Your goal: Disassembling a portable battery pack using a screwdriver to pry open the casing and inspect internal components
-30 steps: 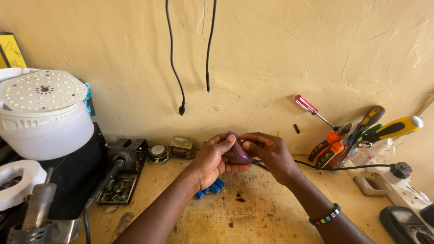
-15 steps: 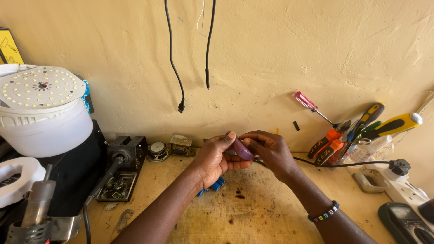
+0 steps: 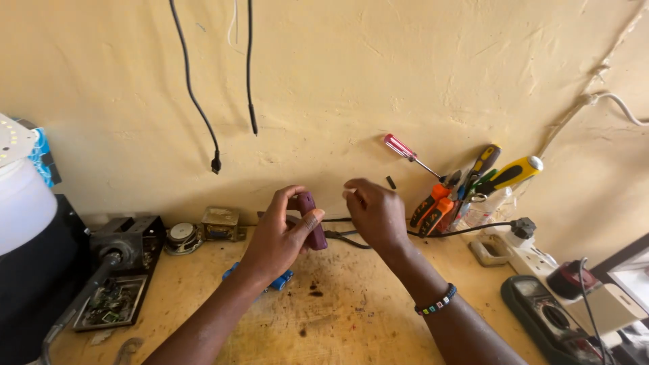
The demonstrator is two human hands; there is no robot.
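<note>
While the left hand (image 3: 280, 236) closes its grip around a small maroon casing (image 3: 311, 220), thumb pressed on its near face and fingers curled behind, the right hand (image 3: 378, 213) hovers just right of it with fingertips pinched narrow; whether they hold anything cannot be told. Both hang above the stained tabletop (image 3: 338, 318), near the far wall. A black cable (image 3: 433, 233) runs right from the hands toward a white power strip (image 3: 534, 253). Blue parts (image 3: 280, 280) lie under the left wrist. Far right, screwdrivers (image 3: 500, 176) with yellow, orange and red handles lean against the wall.
</note>
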